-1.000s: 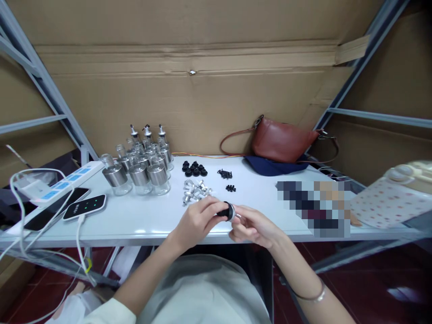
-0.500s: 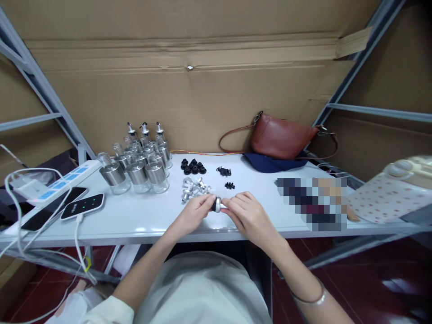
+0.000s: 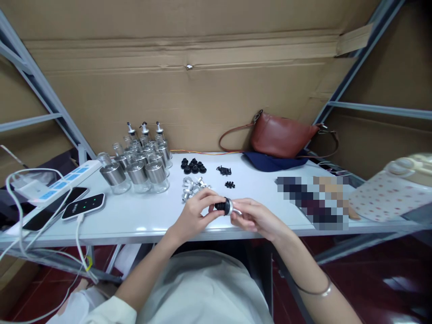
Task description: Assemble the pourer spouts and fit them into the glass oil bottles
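Between my hands, above the front of the table, is a bottle pourer [image 3: 228, 207] with a black ribbed stopper and a silver metal spout. My left hand [image 3: 195, 213] is closed, pinching the black stopper end between thumb and fingers. My right hand [image 3: 254, 217] is closed around the spout end, which points right and slightly down. Just beyond my left hand lies a pile of silver metal spouts [image 3: 191, 184]. Behind it sit several black stoppers [image 3: 193, 166]. Small black parts [image 3: 224, 170] and tiny black caps [image 3: 230, 184] lie in two groups to their right.
Several glass bottles with steel bands [image 3: 138, 174] stand at the left, some at the back topped with pourers. A power strip [image 3: 67, 180], phone [image 3: 54, 209] and corded device [image 3: 83, 206] lie farther left. A brown bag [image 3: 281, 135] rests on a dark blue item [image 3: 273, 163] at back right.
The pourer has moved slightly right and turned, so its black ribbed stopper now shows. My left fingers have shifted over the stopper, and my right hand has rolled palm-up around the spout.
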`<state>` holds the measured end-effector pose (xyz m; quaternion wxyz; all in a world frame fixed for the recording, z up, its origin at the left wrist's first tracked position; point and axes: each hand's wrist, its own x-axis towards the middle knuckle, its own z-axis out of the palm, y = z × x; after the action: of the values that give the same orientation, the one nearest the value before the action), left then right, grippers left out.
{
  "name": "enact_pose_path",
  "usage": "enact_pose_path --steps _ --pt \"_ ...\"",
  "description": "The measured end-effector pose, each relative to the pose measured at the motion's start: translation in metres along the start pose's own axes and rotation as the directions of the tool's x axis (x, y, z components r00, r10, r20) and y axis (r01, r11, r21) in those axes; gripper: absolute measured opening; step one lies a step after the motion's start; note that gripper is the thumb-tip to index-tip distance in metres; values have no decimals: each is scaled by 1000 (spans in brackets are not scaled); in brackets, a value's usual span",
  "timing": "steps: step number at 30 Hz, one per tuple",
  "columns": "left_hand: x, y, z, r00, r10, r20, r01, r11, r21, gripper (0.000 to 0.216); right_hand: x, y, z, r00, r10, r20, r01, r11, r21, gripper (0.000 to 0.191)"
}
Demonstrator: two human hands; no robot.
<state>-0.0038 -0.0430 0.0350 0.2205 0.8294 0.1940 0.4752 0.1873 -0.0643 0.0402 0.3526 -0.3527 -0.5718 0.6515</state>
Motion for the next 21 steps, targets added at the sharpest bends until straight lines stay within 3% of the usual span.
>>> enact_pose_path --steps 2,4,8,11,13,17,21 --pt "1 -1 -2 998 -63 5 63 998 6 18 -4 -5 6 988 -103 -118 76 974 -215 36" --pt "2 -1 -5 991 -130 0 130 991 -4 21 -8 -9 13 947 -258 -191 146 877 -458 33" --pt "1 3 -10 983 -183 -16 182 981 -72 22 -13 -13 19 851 -508 -131 232 588 -775 27" --pt "1 9 -13 961 -273 52 277 933 -231 20 -12 -11 16 762 -648 -14 301 373 -878 26" --pt "2 12 -13 921 -369 122 388 851 -355 24 -11 -10 13 674 -735 79 318 192 -928 25" --pt "4 19 -11 853 -484 193 515 724 -458 33 -9 -8 9 522 -805 282 245 -175 -954 15" --pt "4 21 -9 821 -531 209 558 670 -489 38 -11 -4 6 432 -825 363 224 -292 -930 23"
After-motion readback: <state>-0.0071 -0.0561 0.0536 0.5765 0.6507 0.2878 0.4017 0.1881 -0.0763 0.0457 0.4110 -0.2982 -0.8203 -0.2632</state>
